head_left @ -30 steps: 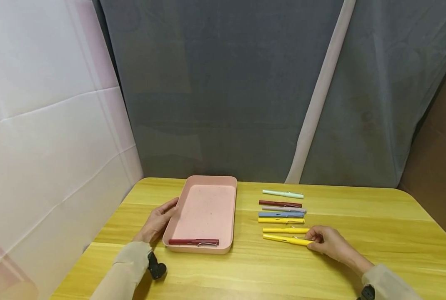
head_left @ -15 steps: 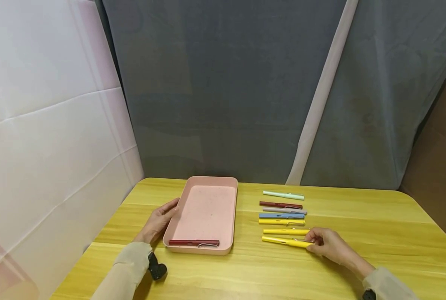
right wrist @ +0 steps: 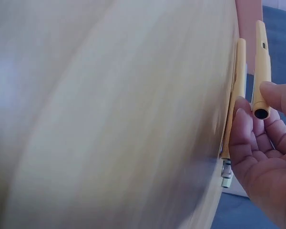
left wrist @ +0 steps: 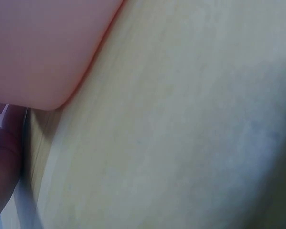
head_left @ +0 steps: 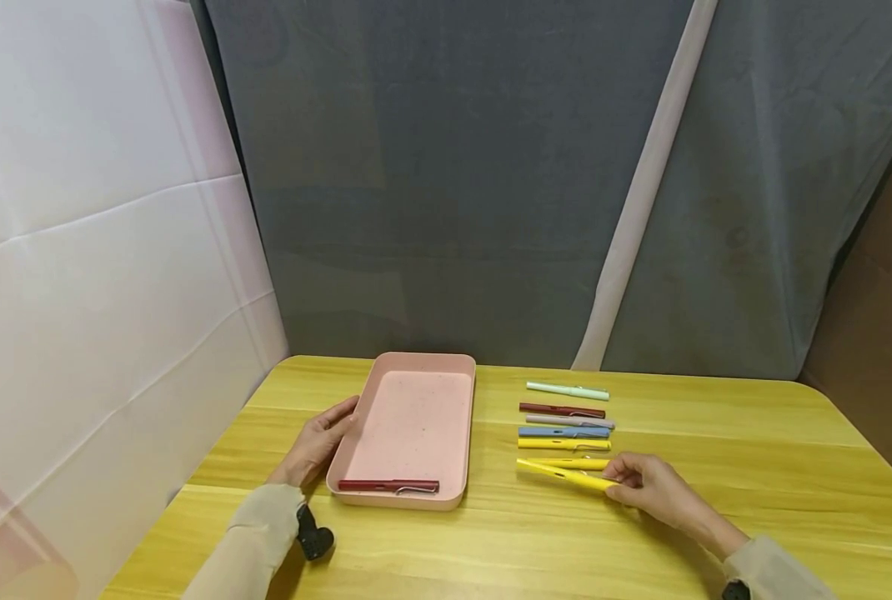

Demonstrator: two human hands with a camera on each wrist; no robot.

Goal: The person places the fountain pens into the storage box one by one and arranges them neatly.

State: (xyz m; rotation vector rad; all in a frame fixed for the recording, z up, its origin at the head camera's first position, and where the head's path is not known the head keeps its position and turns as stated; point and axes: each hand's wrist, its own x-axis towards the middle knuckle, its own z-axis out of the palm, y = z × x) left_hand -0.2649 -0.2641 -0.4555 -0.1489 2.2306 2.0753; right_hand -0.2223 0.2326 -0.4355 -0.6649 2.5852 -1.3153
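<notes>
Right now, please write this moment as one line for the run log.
right hand: pinches raised yellow pen | left hand: touches pink tray | in tray: dark red pen

Screened-off work booth; type of bldg. can't be told. Evid.: wood-grain table (head_left: 716,433) w/ rounded corners, grey cloth (head_left: 446,183) hung behind w/ pale strip (head_left: 647,183), creased white cloth (head_left: 101,167) at L, brown wall (head_left: 881,292) at R.
</notes>
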